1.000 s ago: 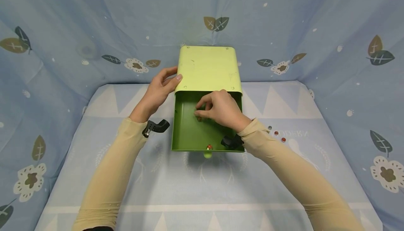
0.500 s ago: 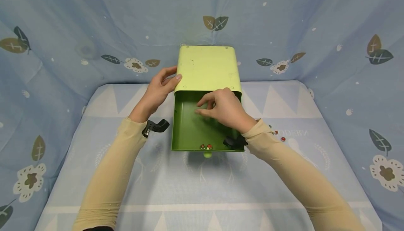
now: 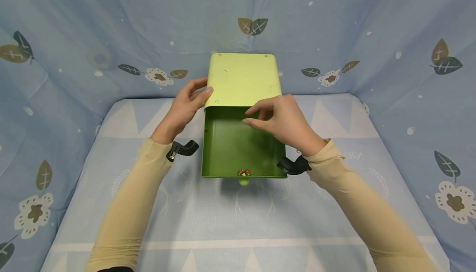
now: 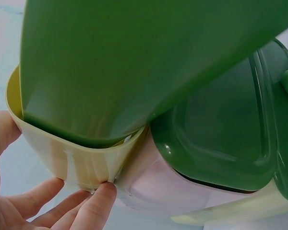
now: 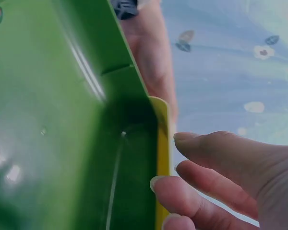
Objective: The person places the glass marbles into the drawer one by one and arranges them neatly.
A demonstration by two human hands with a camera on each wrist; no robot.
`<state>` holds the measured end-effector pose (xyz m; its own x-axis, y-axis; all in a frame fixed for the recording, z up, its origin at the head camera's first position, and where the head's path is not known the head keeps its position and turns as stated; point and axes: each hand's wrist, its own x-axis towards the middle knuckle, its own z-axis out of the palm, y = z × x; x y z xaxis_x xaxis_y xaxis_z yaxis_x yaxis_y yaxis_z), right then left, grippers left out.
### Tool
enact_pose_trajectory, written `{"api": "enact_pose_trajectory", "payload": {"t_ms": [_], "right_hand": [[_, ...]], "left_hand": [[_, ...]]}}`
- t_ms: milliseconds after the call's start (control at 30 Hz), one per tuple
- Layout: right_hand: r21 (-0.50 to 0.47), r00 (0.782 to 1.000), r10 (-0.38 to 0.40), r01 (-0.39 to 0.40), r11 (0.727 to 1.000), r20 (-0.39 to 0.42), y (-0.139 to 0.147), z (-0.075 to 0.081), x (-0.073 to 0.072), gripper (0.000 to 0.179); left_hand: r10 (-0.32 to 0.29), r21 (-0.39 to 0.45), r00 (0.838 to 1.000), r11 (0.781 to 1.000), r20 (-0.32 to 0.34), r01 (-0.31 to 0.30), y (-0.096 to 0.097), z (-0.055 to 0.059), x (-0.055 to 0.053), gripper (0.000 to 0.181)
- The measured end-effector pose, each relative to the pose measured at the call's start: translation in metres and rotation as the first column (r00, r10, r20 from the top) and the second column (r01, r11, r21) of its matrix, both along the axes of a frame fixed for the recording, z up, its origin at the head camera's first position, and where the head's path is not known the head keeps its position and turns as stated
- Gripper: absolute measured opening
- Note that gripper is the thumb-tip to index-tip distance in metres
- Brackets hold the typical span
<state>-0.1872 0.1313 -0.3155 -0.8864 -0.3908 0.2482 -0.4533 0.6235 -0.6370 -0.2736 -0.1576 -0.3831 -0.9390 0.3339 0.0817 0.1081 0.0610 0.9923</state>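
A drawer cabinet with a yellow-green casing [image 3: 243, 79] has its dark green top drawer [image 3: 223, 150] pulled far out. My left hand [image 3: 189, 100] rests along the casing's left side, thumb at the top edge; the left wrist view shows the fingers spread against its wall. Two small red beads [image 3: 243, 172] lie together at the drawer's front wall. Above the drawer's right rear part hovers my right hand [image 3: 284, 119], thumb and index finger apart, nothing between them. In the right wrist view its fingertips overlap the casing's yellow edge [image 5: 162, 158].
Below the top unit, the left wrist view shows a pink casing [image 4: 153, 184] with its green drawer front [image 4: 221, 124] pushed in. A round green knob [image 3: 243, 182] sticks out at the open drawer's front. A patterned blue curtain [image 3: 201, 7] hangs behind and beside the table [image 3: 186, 222].
One bead has rolled from under my right hand to the drawer's front wall, beside the other. My right hand has moved up and to the right. My left hand stays in place.
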Motion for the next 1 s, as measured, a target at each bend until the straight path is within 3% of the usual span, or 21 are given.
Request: {"api": "enact_pose_trajectory", "payload": {"t_ms": [567,733,1000], "right_hand": [[-0.101,0.989,-0.129,0.121,0.987,-0.072,0.044,0.022,0.037,0.01],[-0.128,0.979,-0.196,0.187,0.974,-0.057,0.054,0.019,0.051,0.013],[-0.241,0.953,-0.302,0.296,0.924,0.013,0.068,0.001,0.066,0.014]], "left_hand": [[-0.002,-0.003,1.0,1.0,-0.004,0.001,-0.003,0.0,-0.002,0.064],[0.003,-0.003,1.0,1.0,-0.004,-0.003,-0.003,-0.001,-0.001,0.063],[-0.007,-0.016,1.0,1.0,-0.01,0.007,-0.001,-0.001,0.0,0.063]]}}
